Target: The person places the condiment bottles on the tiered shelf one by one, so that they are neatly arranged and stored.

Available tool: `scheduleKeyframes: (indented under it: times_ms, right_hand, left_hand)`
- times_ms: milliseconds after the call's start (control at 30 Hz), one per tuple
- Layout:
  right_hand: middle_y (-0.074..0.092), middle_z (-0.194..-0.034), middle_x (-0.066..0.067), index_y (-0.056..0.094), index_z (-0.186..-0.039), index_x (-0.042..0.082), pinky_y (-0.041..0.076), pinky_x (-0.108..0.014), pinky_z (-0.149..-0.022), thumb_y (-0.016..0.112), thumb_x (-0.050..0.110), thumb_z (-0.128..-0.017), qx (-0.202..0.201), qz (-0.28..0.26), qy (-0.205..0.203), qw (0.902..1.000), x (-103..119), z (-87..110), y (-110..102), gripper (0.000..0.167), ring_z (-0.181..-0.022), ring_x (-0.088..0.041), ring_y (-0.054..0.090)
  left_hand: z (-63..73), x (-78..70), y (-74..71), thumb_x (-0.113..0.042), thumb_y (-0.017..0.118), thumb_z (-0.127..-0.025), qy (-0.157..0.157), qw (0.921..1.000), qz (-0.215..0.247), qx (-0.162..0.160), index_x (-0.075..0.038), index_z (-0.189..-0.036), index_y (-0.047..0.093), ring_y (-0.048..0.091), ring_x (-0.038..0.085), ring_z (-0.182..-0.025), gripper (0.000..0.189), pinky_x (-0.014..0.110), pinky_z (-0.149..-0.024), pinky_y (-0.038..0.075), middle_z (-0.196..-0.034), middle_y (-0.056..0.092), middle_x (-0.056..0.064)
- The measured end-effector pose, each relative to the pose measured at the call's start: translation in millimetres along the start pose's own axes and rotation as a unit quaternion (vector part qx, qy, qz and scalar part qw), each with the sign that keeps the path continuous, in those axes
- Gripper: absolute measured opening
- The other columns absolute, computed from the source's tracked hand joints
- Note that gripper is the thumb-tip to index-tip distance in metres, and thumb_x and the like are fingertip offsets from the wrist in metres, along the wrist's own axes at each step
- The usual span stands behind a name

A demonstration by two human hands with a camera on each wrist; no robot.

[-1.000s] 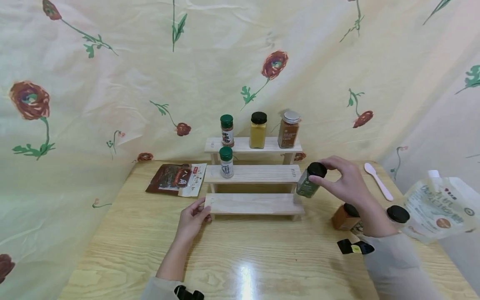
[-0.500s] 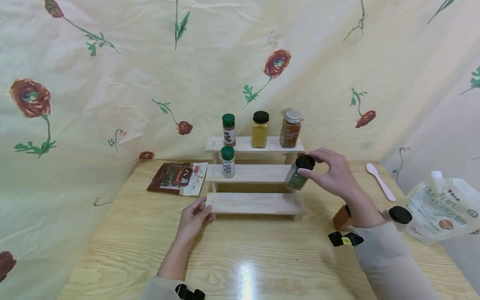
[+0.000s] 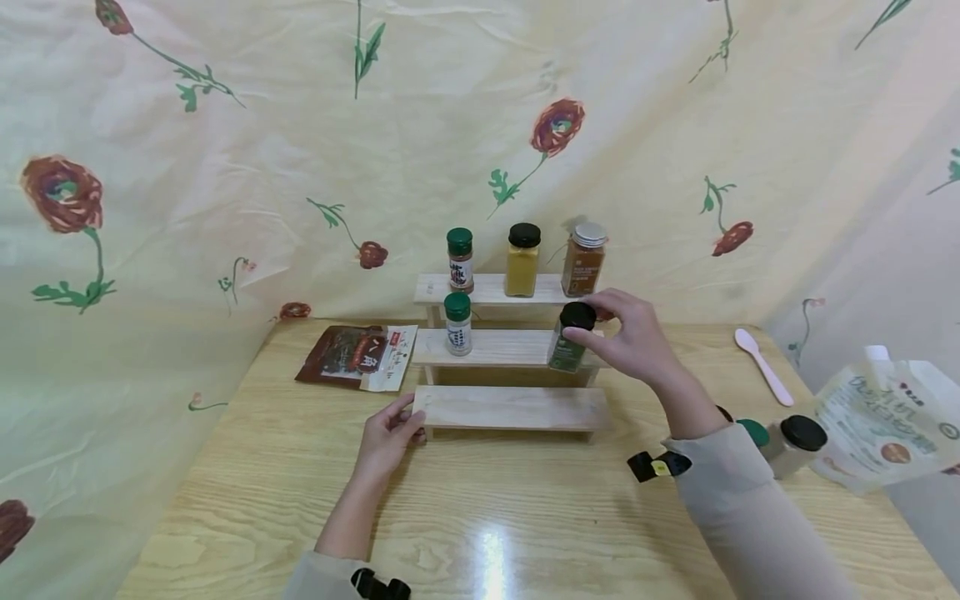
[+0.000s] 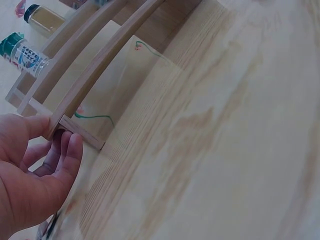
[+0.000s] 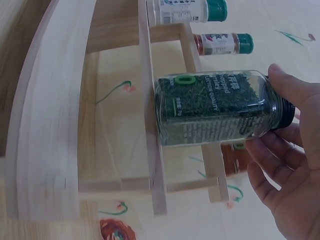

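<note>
A three-tier wooden spice rack (image 3: pixel 510 408) stands at the middle of the table. My left hand (image 3: pixel 388 440) grips the left end of its lowest shelf, thumb on top and fingers curled beneath, as the left wrist view also shows. With thumb and fingers round the black cap, my right hand (image 3: pixel 632 337) holds a square glass jar of green dried parsley (image 5: pixel 215 107). The jar's base is right at the middle shelf, toward its right end. On that shelf's left stands a green-capped white shaker (image 3: pixel 458 325). The top shelf bears a green-capped shaker (image 3: pixel 461 262), a yellow spice jar (image 3: pixel 522 262) and a reddish-brown spice jar (image 3: pixel 584 262).
Left of the rack lies a brown-and-white packet (image 3: pixel 358 358). To the right are a pale pink spoon (image 3: pixel 763 367), a black-capped jar (image 3: pixel 799 442), a green cap (image 3: pixel 753 432) partly behind the right sleeve, and a white spouted pouch (image 3: pixel 885 421). A flowered cloth (image 3: pixel 420 150) hangs behind.
My right hand has carried the parsley jar leftward from beside the rack to over the middle shelf's right part. My left hand has kept its grip on the lowest shelf.
</note>
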State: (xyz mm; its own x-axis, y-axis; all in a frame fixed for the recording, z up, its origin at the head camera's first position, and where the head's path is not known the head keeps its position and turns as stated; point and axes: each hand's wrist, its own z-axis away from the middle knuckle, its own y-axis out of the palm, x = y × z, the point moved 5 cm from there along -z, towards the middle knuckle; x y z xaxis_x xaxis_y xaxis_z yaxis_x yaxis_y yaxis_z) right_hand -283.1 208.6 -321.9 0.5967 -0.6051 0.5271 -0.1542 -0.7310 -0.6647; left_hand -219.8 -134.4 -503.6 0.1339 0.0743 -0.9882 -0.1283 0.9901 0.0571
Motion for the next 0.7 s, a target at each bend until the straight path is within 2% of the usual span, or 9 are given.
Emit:
scheduleKeyframes:
  times_ms: [167, 433, 700]
  right_hand:
    - [0.069, -0.102, -0.013, 0.071, -0.113, -0.003, 0.054, -0.047, -0.075, 0.087, 0.015, -0.081, 0.011, -0.006, -0.002, 0.9999, 7.4, -8.7, 8.9, 0.04, -0.087, -0.027, 0.061]
    - [0.068, -0.108, -0.016, 0.07, -0.117, -0.004, 0.054, -0.047, -0.079, 0.084, 0.021, -0.085, 0.05, -0.002, 0.005, 0.9987, 16.0, -26.9, 28.2, 0.043, -0.094, -0.034, 0.061]
    - [0.068, -0.112, -0.014, 0.07, -0.12, 0.0, 0.06, -0.043, -0.079, 0.083, 0.021, -0.087, 0.077, -0.019, 0.006, 0.9968, 20.4, -40.1, 42.8, 0.041, -0.096, -0.026, 0.061]
  left_hand:
    - [0.3, -0.8, -0.2, -0.002, 0.066, -0.098, -0.002, 1.0, 0.001, 0.001, 0.005, -0.141, 0.054, 0.066, 0.014, -0.077, 0.046, 0.025, -0.07, 0.062, -0.098, 0.054, 0.009]
    - [1.2, -3.4, -0.2, 0.0, 0.067, -0.097, 0.0, 1.0, -0.004, -0.005, 0.005, -0.14, 0.056, 0.066, 0.014, -0.076, 0.045, 0.026, -0.07, 0.063, -0.097, 0.059, 0.01]
    - [1.6, -3.4, -0.4, -0.001, 0.066, -0.097, -0.001, 1.0, -0.006, -0.005, 0.005, -0.139, 0.056, 0.066, 0.013, -0.076, 0.044, 0.026, -0.071, 0.063, -0.098, 0.058, 0.01]
